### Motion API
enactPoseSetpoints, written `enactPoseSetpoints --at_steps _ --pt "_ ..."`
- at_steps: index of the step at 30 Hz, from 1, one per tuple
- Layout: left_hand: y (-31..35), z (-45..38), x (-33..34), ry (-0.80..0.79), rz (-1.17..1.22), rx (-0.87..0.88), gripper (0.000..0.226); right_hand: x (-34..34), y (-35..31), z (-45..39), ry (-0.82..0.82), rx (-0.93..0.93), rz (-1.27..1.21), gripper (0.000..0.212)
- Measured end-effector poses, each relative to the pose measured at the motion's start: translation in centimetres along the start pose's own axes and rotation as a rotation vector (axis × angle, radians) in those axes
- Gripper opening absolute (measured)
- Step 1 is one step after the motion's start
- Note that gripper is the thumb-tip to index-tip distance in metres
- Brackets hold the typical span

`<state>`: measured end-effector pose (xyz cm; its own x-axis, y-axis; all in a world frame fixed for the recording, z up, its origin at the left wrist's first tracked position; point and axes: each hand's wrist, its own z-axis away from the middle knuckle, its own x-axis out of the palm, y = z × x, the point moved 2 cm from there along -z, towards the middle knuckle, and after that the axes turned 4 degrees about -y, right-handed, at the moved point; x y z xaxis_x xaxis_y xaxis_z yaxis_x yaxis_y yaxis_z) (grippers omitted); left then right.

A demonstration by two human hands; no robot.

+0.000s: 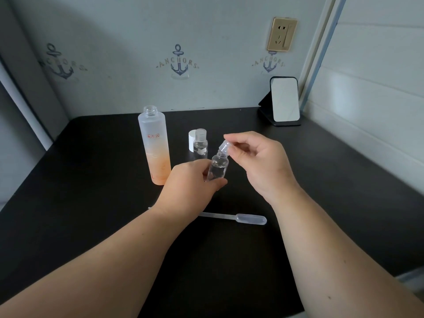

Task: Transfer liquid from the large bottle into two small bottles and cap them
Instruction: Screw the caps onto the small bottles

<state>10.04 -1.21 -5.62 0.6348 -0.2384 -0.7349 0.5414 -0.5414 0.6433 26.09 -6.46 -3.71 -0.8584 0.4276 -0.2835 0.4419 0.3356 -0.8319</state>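
Clear cap (224, 146) pinched in right hand (257, 157) fingertips, sitting atop tilted small bottle (216, 167) gripped below by left hand (190, 182), neck axis leaning toward right fingers.

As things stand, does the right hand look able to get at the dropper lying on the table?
Probably not right away: the right hand is pinching the cap on the small bottle held by the left hand. The dropper bulb lies uncovered below it, so the path looks free once it lets go.
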Motion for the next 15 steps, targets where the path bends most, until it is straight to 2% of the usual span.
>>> enactPoseSetpoints --at_steps 8,15 --pt "0.1 -0.14 -0.04 -0.035 -0.03 0.01 0.014 0.04 -0.13 0.39 -0.018 -0.189 0.221 0.024" --pt "0.32 -0.11 0.0 -0.047 -0.029 0.01 0.021 0.24 -0.29 0.29 0.095 -0.145 0.293 0.018"
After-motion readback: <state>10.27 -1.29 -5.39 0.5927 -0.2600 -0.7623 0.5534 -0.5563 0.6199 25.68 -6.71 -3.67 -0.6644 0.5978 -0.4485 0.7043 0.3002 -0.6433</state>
